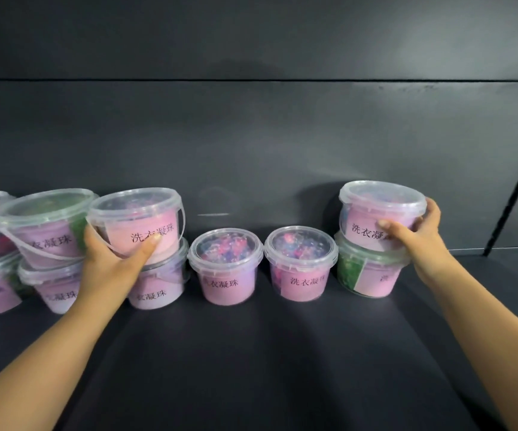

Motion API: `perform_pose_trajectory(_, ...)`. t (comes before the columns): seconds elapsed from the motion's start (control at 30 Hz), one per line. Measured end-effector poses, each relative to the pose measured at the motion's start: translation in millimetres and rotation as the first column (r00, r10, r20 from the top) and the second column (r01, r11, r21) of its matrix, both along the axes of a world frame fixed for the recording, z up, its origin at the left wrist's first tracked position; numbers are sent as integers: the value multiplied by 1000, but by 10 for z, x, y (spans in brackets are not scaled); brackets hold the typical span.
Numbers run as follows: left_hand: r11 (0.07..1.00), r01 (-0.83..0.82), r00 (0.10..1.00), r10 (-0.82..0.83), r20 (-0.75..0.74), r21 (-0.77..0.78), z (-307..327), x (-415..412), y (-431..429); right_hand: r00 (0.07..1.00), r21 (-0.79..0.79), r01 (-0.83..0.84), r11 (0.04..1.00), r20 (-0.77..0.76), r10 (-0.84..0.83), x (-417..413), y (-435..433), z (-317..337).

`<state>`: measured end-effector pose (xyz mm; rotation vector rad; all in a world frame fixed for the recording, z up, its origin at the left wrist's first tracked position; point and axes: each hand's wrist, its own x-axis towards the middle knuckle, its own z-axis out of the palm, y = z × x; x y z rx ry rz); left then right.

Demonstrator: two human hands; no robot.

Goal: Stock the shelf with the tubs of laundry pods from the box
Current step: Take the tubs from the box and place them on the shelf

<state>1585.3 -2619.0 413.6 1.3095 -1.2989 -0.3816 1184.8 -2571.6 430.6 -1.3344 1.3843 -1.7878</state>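
Both hands are up on the dark shelf (251, 353) at once. My left hand (111, 259) is wrapped around the front of an upper tub (139, 222), thumb pressed on its pink label, fingers round its left side. That tub sits on top of a lower tub (161, 284), and its thin clear handle hangs loose down the right side. Over on the right, my right hand (419, 234) grips another upper tub (379, 209), thumb across the label, fingers curled round the far right side under the lid rim. It rests stacked on a green-sided tub (366, 272).

Between the two stacks, two single tubs stand upright side by side, nearly touching: the middle-left tub (226, 269) and the middle-right tub (301, 265), coloured pods showing through their clear lids. Further left there's another stacked pair, a tilted upper tub (43, 222) over a bottom tub (52, 284), and more tubs cut off at the frame edge, blurred. All of them line up close against the shelf's dark back panel (251, 135).
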Motion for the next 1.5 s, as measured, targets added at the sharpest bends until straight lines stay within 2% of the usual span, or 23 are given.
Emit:
perform_pose_trajectory(0.13,1000,27,1000,-27,0,16,15,58,-9,996,8,-82,997,-24,83,-102,25,-37)
perform_pose_trajectory(0.4,995,30,998,-34,46,92,64,103,-46,993,-23,-91,996,-78,89,-202,3,-99)
perform_pose_trajectory(0.5,987,100,995,-102,11,128,68,139,-48,993,-51,-111,993,-57,108,-209,-2,-131)
perform_pose_trajectory(0.6,982,122,990,-110,-93,141,57,135,-64,990,-35,-138,990,-20,137,-195,32,-144)
perform_pose_trajectory(0.83,981,145,988,-138,-68,129,-33,242,-127,1000,-55,-6,998,-5,5,-76,56,-185)
perform_pose_trajectory(0.93,978,177,983,-170,-68,113,-56,282,-133,999,-65,-1,998,-49,-2,-64,49,-220)
perform_pose_trajectory(1.17,993,114,993,-113,-24,32,-99,214,-29,990,-110,-9,994,-143,-7,-13,85,-214)
perform_pose_trajectory(1.3,1000,13,997,-11,-76,27,-102,112,185,975,-76,126,989,-174,-137,98,185,-187)
perform_pose_trajectory(1.4,996,-93,996,93,6,-1,-20,40,474,929,7,300,954,-232,-290,178,417,-159)
perform_pose_trajectory(1.5,993,117,991,-115,67,-21,97,-161,949,879,63,405,912,-300,-369,302,899,-144)
